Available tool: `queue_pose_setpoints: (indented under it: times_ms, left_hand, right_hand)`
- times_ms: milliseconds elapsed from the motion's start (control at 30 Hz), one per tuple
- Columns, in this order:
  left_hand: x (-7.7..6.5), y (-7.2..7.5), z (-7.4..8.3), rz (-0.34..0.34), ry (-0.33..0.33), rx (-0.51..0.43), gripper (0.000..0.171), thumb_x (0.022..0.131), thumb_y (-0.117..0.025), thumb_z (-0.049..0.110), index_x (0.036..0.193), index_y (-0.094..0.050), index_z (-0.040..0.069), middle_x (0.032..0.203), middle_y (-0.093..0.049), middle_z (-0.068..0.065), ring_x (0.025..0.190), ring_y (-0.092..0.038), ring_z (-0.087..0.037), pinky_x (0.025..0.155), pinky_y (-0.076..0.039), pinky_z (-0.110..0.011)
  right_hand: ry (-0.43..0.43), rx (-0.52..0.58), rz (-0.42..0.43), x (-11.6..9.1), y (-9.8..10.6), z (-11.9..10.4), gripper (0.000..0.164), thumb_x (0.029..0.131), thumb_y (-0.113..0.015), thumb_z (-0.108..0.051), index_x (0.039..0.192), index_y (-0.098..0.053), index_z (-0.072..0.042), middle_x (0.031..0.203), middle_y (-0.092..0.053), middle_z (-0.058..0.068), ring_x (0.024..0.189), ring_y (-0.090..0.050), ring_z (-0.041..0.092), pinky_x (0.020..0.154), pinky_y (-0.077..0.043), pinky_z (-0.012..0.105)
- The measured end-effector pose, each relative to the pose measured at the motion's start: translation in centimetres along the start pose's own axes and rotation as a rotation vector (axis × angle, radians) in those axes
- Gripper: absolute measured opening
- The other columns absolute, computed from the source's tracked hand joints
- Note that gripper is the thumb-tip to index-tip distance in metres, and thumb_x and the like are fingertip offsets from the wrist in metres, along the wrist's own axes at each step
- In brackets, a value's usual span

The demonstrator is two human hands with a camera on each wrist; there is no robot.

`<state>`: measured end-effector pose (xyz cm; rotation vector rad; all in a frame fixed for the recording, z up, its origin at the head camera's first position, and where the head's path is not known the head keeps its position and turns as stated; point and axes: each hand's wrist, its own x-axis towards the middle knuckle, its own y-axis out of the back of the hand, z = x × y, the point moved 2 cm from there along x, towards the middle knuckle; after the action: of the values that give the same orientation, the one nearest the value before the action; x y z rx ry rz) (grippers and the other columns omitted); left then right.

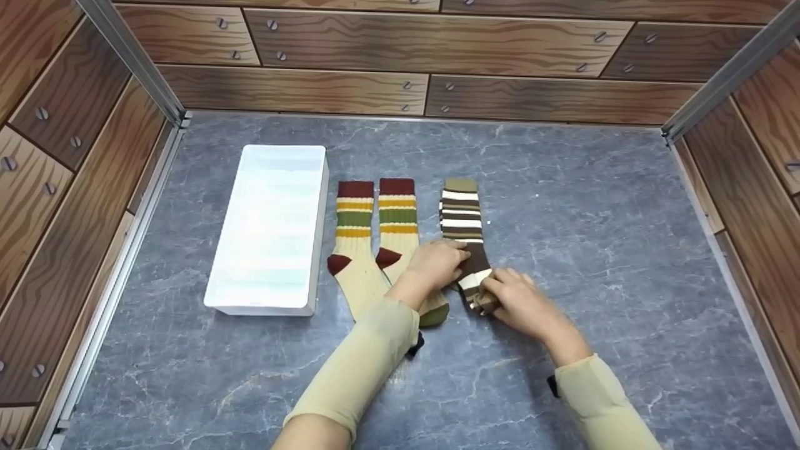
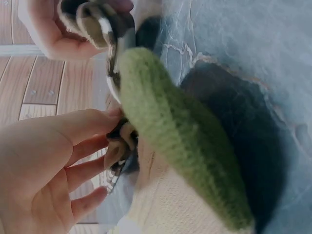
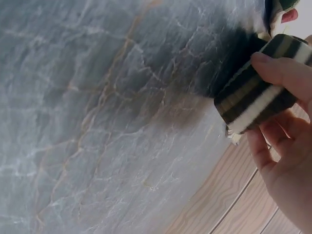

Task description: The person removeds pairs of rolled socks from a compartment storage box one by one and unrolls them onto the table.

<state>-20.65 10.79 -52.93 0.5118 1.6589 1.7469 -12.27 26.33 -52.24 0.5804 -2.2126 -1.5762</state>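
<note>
A brown, white and olive striped sock (image 1: pixel 461 212) lies lengthwise on the grey surface, a second layer showing along its left edge. My right hand (image 1: pixel 522 303) grips its near end, which is folded up; in the right wrist view the thumb (image 3: pixel 278 70) lies on the striped roll (image 3: pixel 263 92) with fingers beneath. My left hand (image 1: pixel 437 265) touches the sock's brown middle with extended fingers (image 2: pixel 87 173). Just left lie two cream socks (image 1: pixel 356 250) (image 1: pixel 398 219) with maroon cuffs and yellow and green bands. My left forearm covers part of them; one green toe (image 2: pixel 180 131) fills the left wrist view.
A white, open-topped box (image 1: pixel 319 250) with compartments stands left of the cream socks. Wood-patterned panels (image 1: pixel 350 90) wall the surface at the back and both sides, with metal rails (image 1: pixel 119 50) at the corners. Marbled grey surface (image 1: pixel 587 206) stretches right of the striped sock.
</note>
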Motion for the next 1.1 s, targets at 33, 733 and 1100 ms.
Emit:
queue_pose_setpoints:
  times_ms: [33, 733, 1100]
  left_hand:
    - [0.0, 0.0, 0.0, 0.001, 0.003, 0.001, 0.035, 0.095, -0.058, 0.028, 0.128, -0.062, 0.020, 0.140, -0.050, 0.004, 0.126, -0.048, -0.016, 0.102, -0.039, -0.033]
    - [-2.0, -0.9, 2.7, 0.075, -0.026, 0.089, 0.034, 0.101, -0.042, 0.028, 0.128, -0.063, 0.024, 0.137, -0.053, 0.004, 0.126, -0.048, -0.017, 0.106, -0.034, -0.032]
    - [-0.9, 0.0, 1.4, 0.037, -0.007, 0.007, 0.033, 0.102, -0.041, 0.026, 0.124, -0.065, 0.023, 0.136, -0.054, 0.002, 0.124, -0.050, -0.018, 0.105, -0.036, -0.032]
  right_hand:
    - [-0.001, 0.003, -0.009, 0.0, -0.1, 0.0, 0.038, 0.065, -0.080, -0.001, 0.098, -0.061, -0.008, 0.097, -0.057, 0.006, 0.089, -0.053, 0.025, 0.080, -0.044, 0.044]
    - [-0.014, 0.035, -0.020, 0.1, -0.4, 0.2, 0.044, 0.067, -0.079, 0.000, 0.107, -0.061, -0.004, 0.105, -0.061, 0.012, 0.096, -0.055, 0.031, 0.082, -0.043, 0.048]
    - [-0.003, 0.018, 0.009, -0.6, 0.4, 0.3, 0.045, 0.062, -0.083, -0.002, 0.102, -0.063, -0.007, 0.101, -0.056, 0.008, 0.092, -0.050, 0.026, 0.078, -0.040, 0.043]
